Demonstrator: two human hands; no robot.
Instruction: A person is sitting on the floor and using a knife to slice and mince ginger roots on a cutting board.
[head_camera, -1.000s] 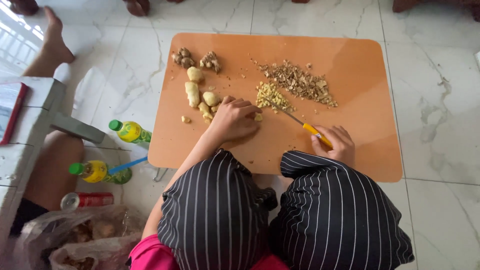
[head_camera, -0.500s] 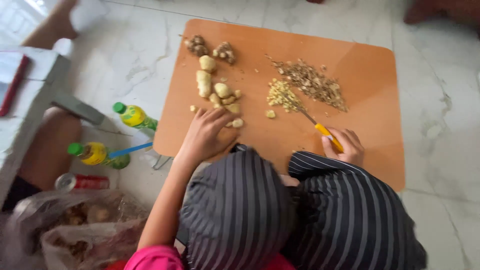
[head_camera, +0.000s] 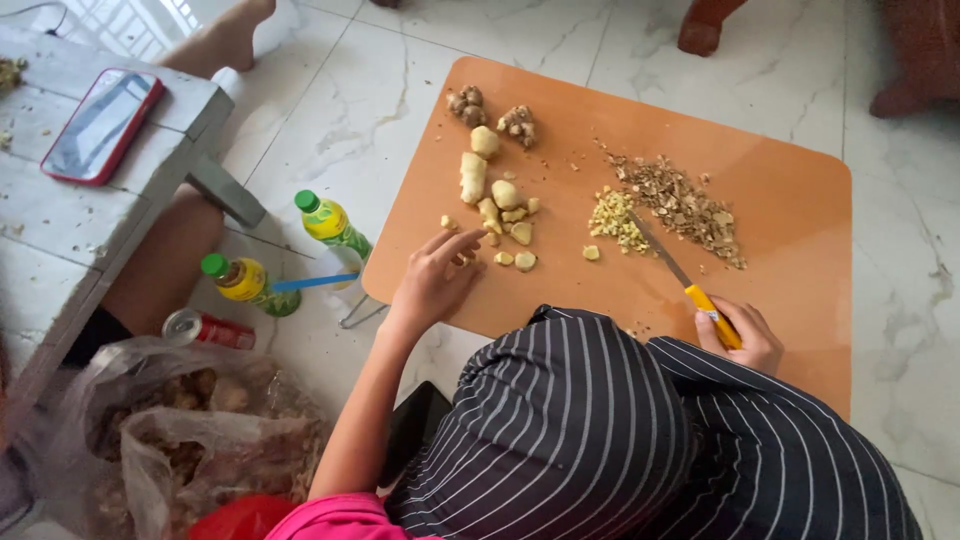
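Peeled ginger pieces (head_camera: 497, 205) lie scattered on the left part of an orange cutting board (head_camera: 790, 230) that sits flat on a pale marble floor (head_camera: 400, 60). The left hand (head_camera: 437, 280) rests at the near edge of that scatter, fingers loosely spread, index finger pointing toward a few small slices; it grips nothing. To the right, a small heap of chopped ginger (head_camera: 613, 218) sits beside a wider spread of brown peelings (head_camera: 685, 205). The right hand (head_camera: 738, 335) is closed around the yellow handle of a knife (head_camera: 680, 272), whose thin blade runs up to the chopped heap.

Two unpeeled knobs (head_camera: 490, 112) lie at the far left of the board. Off the board to the left stand two small bottles with green caps (head_camera: 290, 250), a red can on its side (head_camera: 208, 328), and a clear plastic bag of ginger roots (head_camera: 190, 440). A phone in a red case (head_camera: 103, 124) lies on a low grey tabletop (head_camera: 60, 250).

Striped trousers cover the knees at the near edge.

Risks, as a judgement: the small rounded slices could roll under the blade, bringing the left fingertips close to the edge; the board lies loose on smooth tile and may slide under pressure; the bottles near the left elbow could be knocked over
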